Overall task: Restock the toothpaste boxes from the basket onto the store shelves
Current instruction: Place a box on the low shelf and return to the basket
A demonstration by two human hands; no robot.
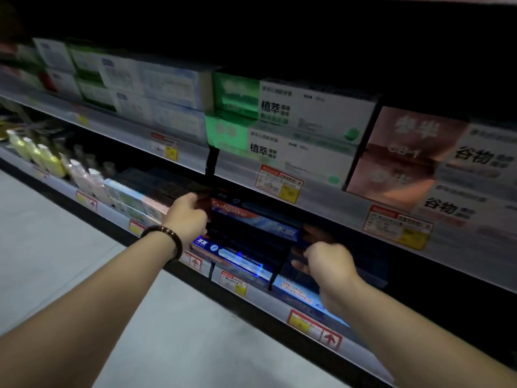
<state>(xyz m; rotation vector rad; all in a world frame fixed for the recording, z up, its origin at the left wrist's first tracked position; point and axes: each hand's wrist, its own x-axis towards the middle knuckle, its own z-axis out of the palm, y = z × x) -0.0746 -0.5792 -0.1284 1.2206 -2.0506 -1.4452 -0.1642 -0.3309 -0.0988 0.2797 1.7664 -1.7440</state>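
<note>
While both forearms are stretching forward and slightly downward, the person is facing a dim store rack, and the grey floor (pixel 56 247) is showing under the arms. The upper shelf (pixel 181 156) is carrying stacked green-and-white boxes (pixel 293 113) and, to the right of them, pink boxes (pixel 405 155). The lower shelf (pixel 268 301) is carrying the dark Colgate toothpaste box (pixel 251 219), which is lying lengthwise near the front, on top of other blue boxes (pixel 240 259), between the two hands. The left arm is extending from the lower left, almost straight, and the left hand (pixel 186 217) is gripping the left end of the box, with the fingers curled over it and the back of the hand facing the camera. The right arm is extending from the lower right, and the right hand (pixel 331 264) is holding the right end with bent fingers, though blur is hiding the fingertips. A dark bead bracelet (pixel 165 236) is sitting on the left wrist. Small price tags (pixel 279 183) are hanging on the shelf edges.
</note>
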